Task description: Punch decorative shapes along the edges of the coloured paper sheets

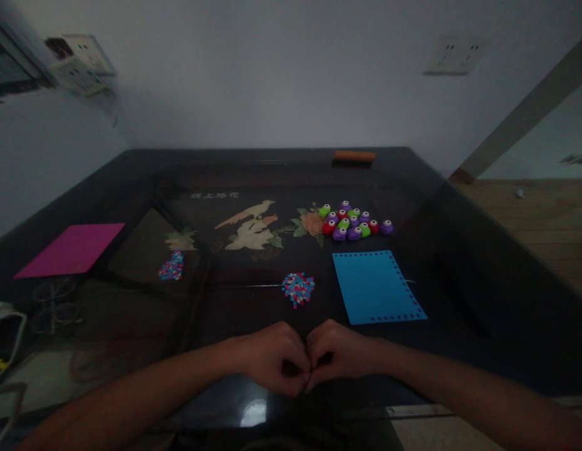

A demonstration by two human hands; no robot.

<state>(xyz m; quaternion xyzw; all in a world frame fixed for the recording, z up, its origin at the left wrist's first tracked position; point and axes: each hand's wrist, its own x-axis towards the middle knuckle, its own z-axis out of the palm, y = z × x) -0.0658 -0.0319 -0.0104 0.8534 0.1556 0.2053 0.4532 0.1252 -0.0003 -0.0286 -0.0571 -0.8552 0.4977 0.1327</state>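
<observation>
A dark, glossy desk (272, 169) stood against a pale wall (272, 75), its top bearing a bird-and-flower design (248, 237). At its near edge the left hand (277, 357) and right hand (341, 351) met, the fingers of each pinched together; whether they held anything could not be told. A pile of coloured dots (298, 289) lay just beyond, left of a blue sheet (378, 288).
</observation>
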